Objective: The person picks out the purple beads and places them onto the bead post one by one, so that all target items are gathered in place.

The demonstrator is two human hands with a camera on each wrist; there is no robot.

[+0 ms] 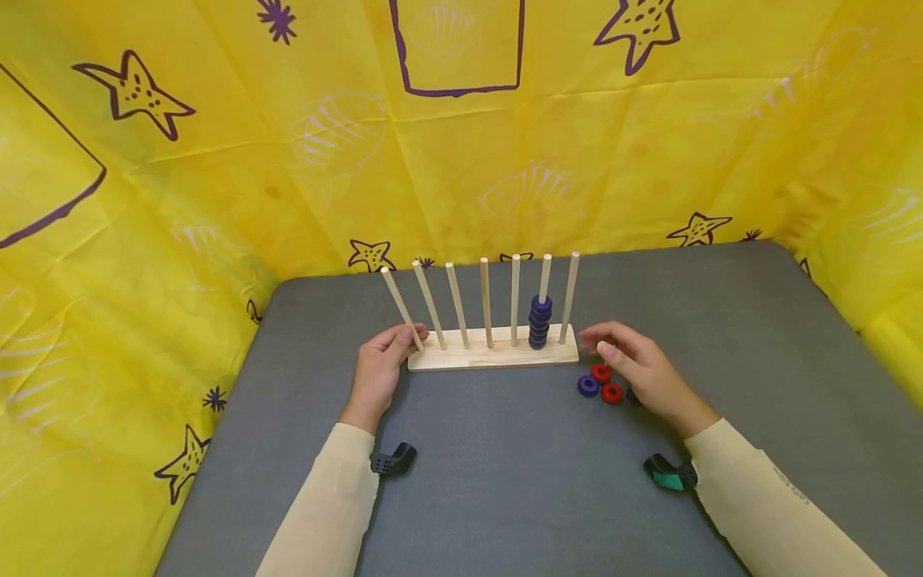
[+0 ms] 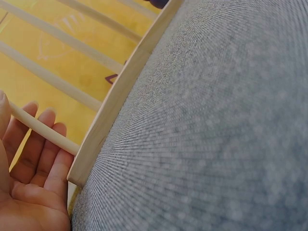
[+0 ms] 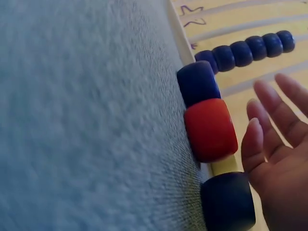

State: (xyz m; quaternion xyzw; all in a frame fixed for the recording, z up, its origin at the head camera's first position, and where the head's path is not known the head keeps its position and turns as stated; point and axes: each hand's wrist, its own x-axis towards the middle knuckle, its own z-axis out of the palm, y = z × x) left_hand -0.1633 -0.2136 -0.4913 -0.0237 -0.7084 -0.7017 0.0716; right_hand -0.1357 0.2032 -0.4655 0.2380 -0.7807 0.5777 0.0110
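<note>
A wooden stand (image 1: 497, 355) with several upright pegs lies on the table. My left hand (image 1: 382, 365) holds the leftmost peg (image 2: 45, 130), thumb on one side and fingers on the other. A stack of dark purple rings (image 1: 539, 322) sits on the second peg from the right. My right hand (image 1: 642, 373) is beside the stand's right end, fingers relaxed and apart, with nothing held. Under and beside it lie two red rings (image 1: 611, 393), a purple ring (image 1: 587, 386) and a dark ring (image 3: 227, 201), which the hand partly hides in the head view.
The grey table (image 1: 505, 481) runs back to a yellow cloth (image 1: 433, 176) printed with stars and fish, which also hangs at both sides. A dark strap (image 1: 392, 460) is on the left wrist, and another strap (image 1: 671, 473) with a green part is on the right.
</note>
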